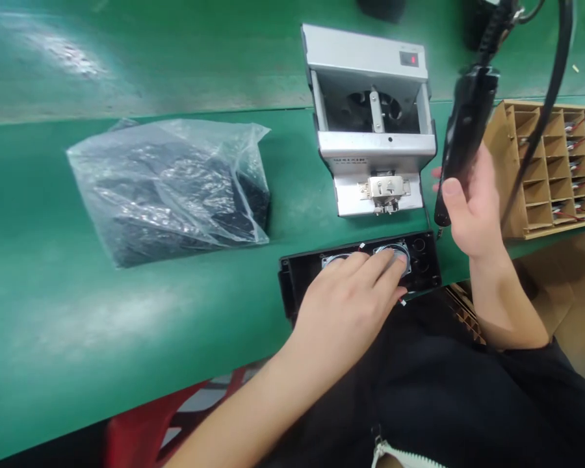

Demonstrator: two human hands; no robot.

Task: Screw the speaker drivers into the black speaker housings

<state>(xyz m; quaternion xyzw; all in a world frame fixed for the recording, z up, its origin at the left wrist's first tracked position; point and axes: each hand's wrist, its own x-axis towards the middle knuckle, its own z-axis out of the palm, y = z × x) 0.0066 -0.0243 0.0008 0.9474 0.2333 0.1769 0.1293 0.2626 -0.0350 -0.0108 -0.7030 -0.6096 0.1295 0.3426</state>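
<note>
Left hand lies flat, fingers spread and pressing on two round speakers seated in a black rectangular panel; nothing gripped. Panel rests near the edge of the green worktop. Right hand closed around a black electric screwdriver, held tilted, tip down, beside the panel. Silver screw feeder just beyond the panel; cardboard compartment tray of wired parts to the right; clear bag of black items to the left.

Green belt workbench, light glare on surface; red stool below front edge; cardboard box right.
</note>
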